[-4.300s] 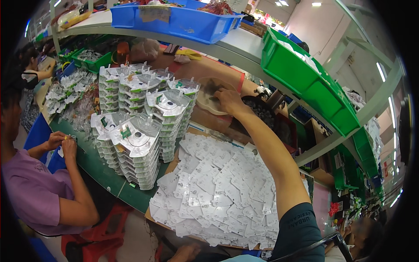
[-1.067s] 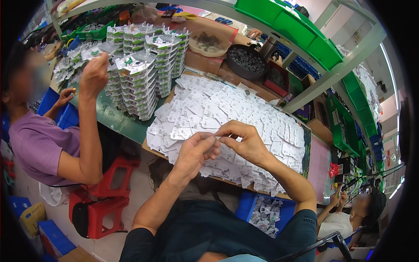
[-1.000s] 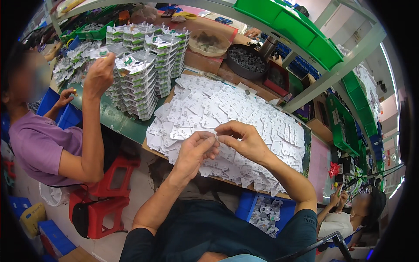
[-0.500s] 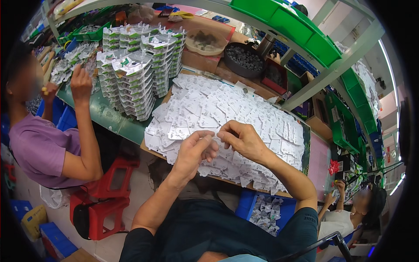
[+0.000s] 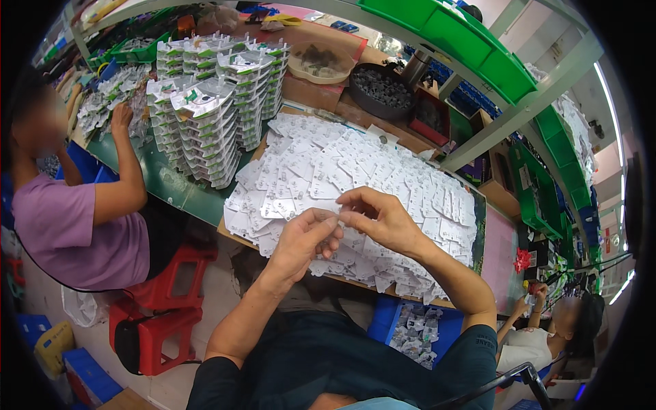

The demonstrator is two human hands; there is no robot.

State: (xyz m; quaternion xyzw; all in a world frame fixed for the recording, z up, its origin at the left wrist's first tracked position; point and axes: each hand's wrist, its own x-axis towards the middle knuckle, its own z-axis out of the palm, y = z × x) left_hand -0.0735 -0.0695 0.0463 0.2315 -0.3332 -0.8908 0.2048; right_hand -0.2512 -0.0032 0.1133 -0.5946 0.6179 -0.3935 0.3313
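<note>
A wide layer of overlapping flat white plastic plates (image 5: pixel 403 184) with small raised fittings covers the board on the bench in front of me. Above its near edge, my left hand (image 5: pixel 309 236) is closed, the thumb pressed toward curled fingers. Beside it, my right hand (image 5: pixel 378 217) pinches with thumb and forefinger close to the left fingertips. Something small and pale seems to sit between the two hands, too small and covered to name. Neither hand visibly touches the plates beneath.
Tall stacks of white and green housings (image 5: pixel 205 109) stand left. Behind the plates are a black round bowl (image 5: pixel 383 92) of dark parts and a pale bowl (image 5: pixel 321 63). A blue bin (image 5: pixel 447 335) sits under the bench edge. Co-workers sit left and right; red stools (image 5: pixel 160 331) stand left.
My hands stay almost in place, with slight finger shifts at the pinch. The co-worker on the left has lowered a hand toward the parts on the bench.
</note>
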